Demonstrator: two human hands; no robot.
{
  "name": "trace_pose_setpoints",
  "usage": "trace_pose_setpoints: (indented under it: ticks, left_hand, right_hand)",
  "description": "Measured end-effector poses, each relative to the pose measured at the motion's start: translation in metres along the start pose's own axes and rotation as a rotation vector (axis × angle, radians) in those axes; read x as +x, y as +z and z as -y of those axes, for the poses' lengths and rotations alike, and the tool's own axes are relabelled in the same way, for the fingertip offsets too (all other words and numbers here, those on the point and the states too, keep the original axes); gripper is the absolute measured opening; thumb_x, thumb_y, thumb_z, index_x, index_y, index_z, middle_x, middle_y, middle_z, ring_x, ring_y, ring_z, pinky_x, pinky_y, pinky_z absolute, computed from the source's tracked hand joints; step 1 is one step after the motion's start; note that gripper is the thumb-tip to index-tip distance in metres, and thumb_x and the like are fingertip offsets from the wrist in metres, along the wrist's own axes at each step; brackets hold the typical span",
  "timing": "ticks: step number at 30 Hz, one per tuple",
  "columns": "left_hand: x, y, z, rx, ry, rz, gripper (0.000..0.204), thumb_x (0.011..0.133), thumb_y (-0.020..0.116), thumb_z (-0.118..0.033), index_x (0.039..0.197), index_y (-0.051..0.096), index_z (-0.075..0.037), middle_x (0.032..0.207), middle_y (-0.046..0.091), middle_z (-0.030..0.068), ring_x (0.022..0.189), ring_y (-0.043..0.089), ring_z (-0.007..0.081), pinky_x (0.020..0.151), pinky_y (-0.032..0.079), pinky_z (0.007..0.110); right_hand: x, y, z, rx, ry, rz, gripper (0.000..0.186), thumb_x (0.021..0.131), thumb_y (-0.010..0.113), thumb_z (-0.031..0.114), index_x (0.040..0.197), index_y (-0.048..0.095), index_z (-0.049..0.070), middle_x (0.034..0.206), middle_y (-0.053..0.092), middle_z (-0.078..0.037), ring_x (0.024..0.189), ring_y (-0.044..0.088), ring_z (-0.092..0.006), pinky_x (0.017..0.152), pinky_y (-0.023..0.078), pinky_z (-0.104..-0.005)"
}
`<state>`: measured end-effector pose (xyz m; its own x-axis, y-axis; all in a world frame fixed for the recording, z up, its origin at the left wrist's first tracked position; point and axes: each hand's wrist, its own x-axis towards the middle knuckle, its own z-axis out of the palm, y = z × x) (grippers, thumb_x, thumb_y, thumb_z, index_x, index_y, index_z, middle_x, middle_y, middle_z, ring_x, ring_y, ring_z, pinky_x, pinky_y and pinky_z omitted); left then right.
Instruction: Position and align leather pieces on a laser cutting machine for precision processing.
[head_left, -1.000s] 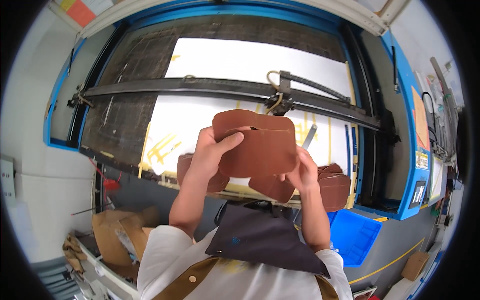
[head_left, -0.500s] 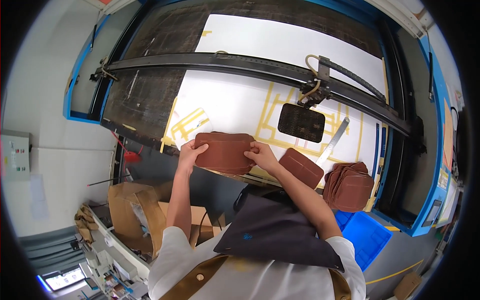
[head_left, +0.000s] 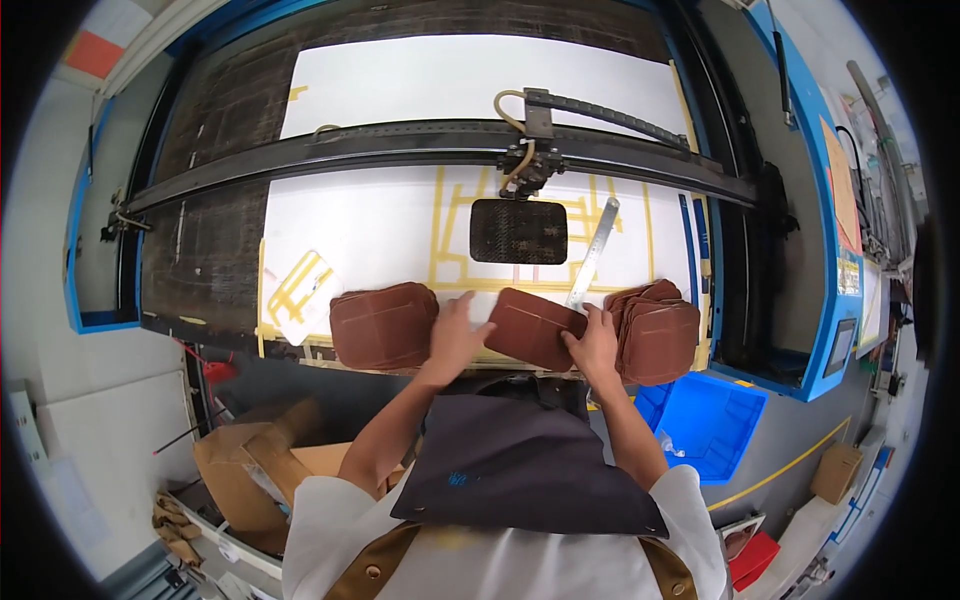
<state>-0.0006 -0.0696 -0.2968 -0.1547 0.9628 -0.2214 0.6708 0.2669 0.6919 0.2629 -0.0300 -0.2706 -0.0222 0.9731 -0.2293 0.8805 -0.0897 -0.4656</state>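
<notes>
A brown rounded rectangular leather-like piece (head_left: 538,329) lies slightly turned at the near edge of the machine bed. My right hand (head_left: 596,350) grips its right end, thumb on top. By its left end is my left hand (head_left: 458,342), fingers stretched out and the thumb close to the piece; whether it touches is hard to tell. On the left, right beside that hand, rests a stack of similar brown pieces (head_left: 383,327). Another, less even brown stack (head_left: 658,333) sits to the right, beyond my right hand.
Above the white taped sheet (head_left: 350,220) a black gantry beam (head_left: 400,150) carries a cutting head (head_left: 530,165). Under it is a dark rounded opening (head_left: 518,231), with a steel ruler (head_left: 597,248) alongside. A taped white card (head_left: 302,297), blue bin (head_left: 703,425) and cardboard box (head_left: 250,470) surround me.
The stack that both hands held is down on the bed's left. Both hands have moved right to the single brown piece, and the view has swung right.
</notes>
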Motion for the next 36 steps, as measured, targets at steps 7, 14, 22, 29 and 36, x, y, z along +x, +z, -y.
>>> trace_pose_setpoints:
  ticks: [7, 14, 22, 29, 36]
  left_hand:
    - [0.013, 0.058, -0.044, 0.072, -0.093, 0.136, 0.092, 0.075, 0.082, -0.017, 0.15, 0.03, -0.011, 0.124, 0.056, 0.0242, 0.113, 0.057, 0.0404, 0.095, 0.048, 0.047]
    - [0.016, 0.049, -0.03, -0.183, 0.132, 0.094, 0.035, 0.089, 0.07, -0.022, 0.116, 0.064, -0.002, 0.098, 0.07, 0.0194, 0.093, 0.066, 0.039, 0.079, 0.052, 0.044]
    - [0.111, 0.018, 0.0, -0.616, -0.011, -0.082, 0.025, 0.089, 0.074, -0.016, 0.108, 0.07, -0.002, 0.089, 0.073, 0.0093, 0.08, 0.065, 0.0117, 0.074, 0.052, 0.03]
    - [0.158, -0.002, 0.003, -0.315, -0.182, 0.033, 0.069, 0.077, 0.079, -0.002, 0.139, 0.05, -0.005, 0.086, 0.066, 0.0046, 0.077, 0.065, 0.0141, 0.072, 0.054, 0.029]
    - [0.166, 0.007, 0.015, -0.241, -0.054, -0.114, 0.055, 0.078, 0.078, -0.001, 0.129, 0.06, -0.006, 0.08, 0.063, 0.0023, 0.072, 0.061, 0.0114, 0.069, 0.053, 0.028]
  right_hand:
    - [-0.019, 0.026, -0.017, 0.086, 0.08, -0.101, 0.093, 0.061, 0.088, 0.006, 0.14, 0.04, 0.004, 0.132, 0.042, -0.024, 0.111, 0.056, -0.0422, 0.094, 0.051, -0.0452]
    - [-0.019, 0.024, -0.017, 0.501, 0.323, -0.096, 0.094, 0.064, 0.081, -0.003, 0.147, 0.037, 0.002, 0.115, 0.057, -0.018, 0.09, 0.064, -0.024, 0.079, 0.055, -0.0352]
    - [0.111, 0.02, 0.001, 0.98, 0.195, 0.218, 0.062, 0.069, 0.084, 0.002, 0.127, 0.062, 0.001, 0.081, 0.055, 0.002, 0.073, 0.053, -0.0085, 0.066, 0.047, -0.0244]
    - [0.172, 0.045, 0.004, 0.561, 0.178, 0.094, 0.078, 0.065, 0.086, 0.013, 0.136, 0.054, 0.002, 0.082, 0.066, -0.007, 0.08, 0.067, -0.0204, 0.075, 0.054, -0.032]
    - [0.166, 0.049, 0.005, 0.614, 0.172, 0.021, 0.071, 0.067, 0.085, 0.011, 0.132, 0.058, 0.007, 0.082, 0.067, -0.004, 0.079, 0.067, -0.0201, 0.074, 0.054, -0.0332]
